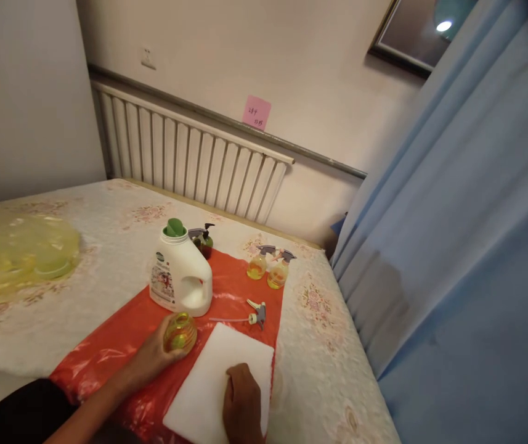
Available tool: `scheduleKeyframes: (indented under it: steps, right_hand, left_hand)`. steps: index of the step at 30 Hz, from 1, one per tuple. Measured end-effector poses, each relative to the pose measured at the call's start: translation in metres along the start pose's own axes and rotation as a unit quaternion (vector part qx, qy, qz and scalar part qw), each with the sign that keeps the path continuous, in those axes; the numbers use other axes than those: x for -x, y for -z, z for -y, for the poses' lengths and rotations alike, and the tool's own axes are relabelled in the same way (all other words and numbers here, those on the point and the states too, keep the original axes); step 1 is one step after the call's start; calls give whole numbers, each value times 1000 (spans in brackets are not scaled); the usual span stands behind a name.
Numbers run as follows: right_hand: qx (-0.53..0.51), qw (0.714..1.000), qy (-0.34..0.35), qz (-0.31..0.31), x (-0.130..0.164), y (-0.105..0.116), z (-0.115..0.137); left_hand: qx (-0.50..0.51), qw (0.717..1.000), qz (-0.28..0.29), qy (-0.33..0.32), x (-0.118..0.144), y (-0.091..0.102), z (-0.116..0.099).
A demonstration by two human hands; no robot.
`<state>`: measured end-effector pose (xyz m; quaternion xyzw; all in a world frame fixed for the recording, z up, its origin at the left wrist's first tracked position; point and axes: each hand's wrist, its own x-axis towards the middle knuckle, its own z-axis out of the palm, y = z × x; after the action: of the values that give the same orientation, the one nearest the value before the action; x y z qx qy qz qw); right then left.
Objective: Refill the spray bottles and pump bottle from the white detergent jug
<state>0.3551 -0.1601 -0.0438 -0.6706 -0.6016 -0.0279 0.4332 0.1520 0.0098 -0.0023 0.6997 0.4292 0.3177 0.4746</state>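
Note:
My left hand [155, 354] grips a small round yellow bottle [180, 332] with no top on it, standing on the red plastic sheet [106, 351]. My right hand [241, 404] rests with curled fingers on a white pad [227, 364] lying on the sheet. A loose spray head with its tube [254, 314] lies just beyond the pad. Behind the held bottle stands a white detergent jug with a green cap [179, 271].
Two yellow spray bottles [268, 268] stand at the sheet's far right corner, and a dark green one [204, 240] stands behind the jug. A yellow plastic bag [14, 253] lies at left. A radiator [190, 157] lines the wall; a blue curtain [453, 246] hangs right.

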Motion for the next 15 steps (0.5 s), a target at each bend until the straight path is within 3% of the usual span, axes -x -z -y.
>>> scheduleKeyframes:
  steps: [10,15]
  right_hand:
    - [-1,1000,-5,16,1,1,1]
    - [-10,1000,2,16,2,0,-2]
  left_hand:
    - [-18,999,-39,8,4,-4,-2]
    - [14,1000,-19,9,5,-6,-2]
